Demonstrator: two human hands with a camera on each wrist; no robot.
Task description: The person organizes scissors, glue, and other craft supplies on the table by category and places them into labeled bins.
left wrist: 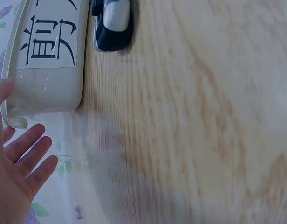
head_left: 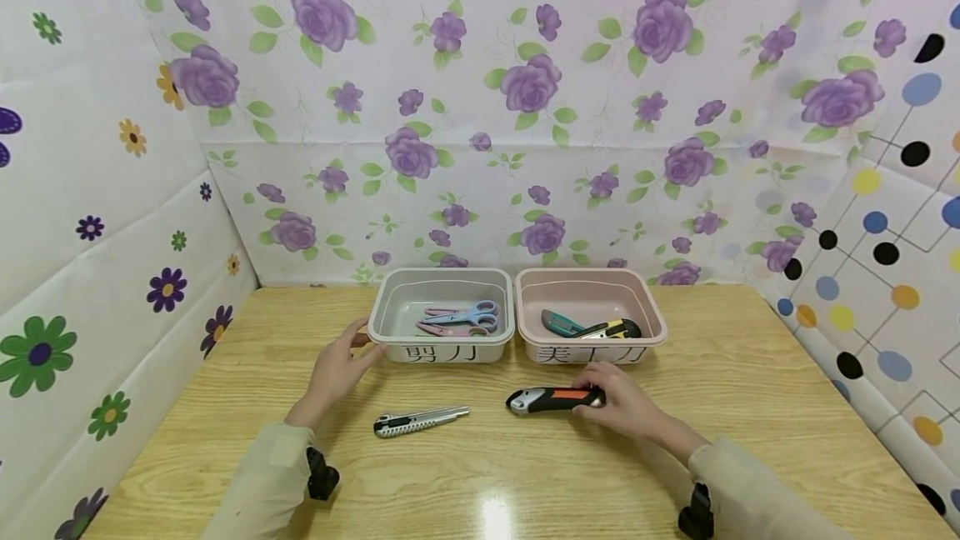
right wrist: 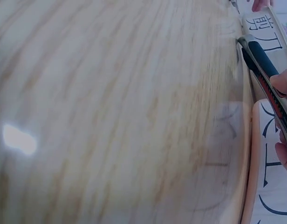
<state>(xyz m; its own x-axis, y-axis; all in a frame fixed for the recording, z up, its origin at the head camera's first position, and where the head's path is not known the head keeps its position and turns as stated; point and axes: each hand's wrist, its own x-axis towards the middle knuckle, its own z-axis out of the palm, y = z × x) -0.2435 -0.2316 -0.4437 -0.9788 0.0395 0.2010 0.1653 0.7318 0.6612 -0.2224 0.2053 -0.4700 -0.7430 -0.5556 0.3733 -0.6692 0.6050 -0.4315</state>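
My right hand (head_left: pixel 621 403) grips a black, orange and silver utility knife (head_left: pixel 542 400) by one end, in front of the pink bin (head_left: pixel 651 332). In the right wrist view the thumb (right wrist: pixel 282 81) presses on its side. My left hand (head_left: pixel 337 369) is at the near left corner of the grey bin (head_left: pixel 381 307), thumb at the rim and the other fingers spread fairly straight. A silver snap-off cutter (head_left: pixel 422 421) lies on the table between the hands. Scissors (head_left: pixel 459 317) in blue and pink lie inside the grey bin. The pink bin holds a teal cutter (head_left: pixel 561 323) and a yellow-black cutter (head_left: pixel 611 329).
Both bins stand side by side at the back of the wooden table (head_left: pixel 450 482), with labels in Chinese characters on their fronts. Behind them hangs a flowered cloth (head_left: pixel 465 107). Patterned cloths also flank the table on the left and right.
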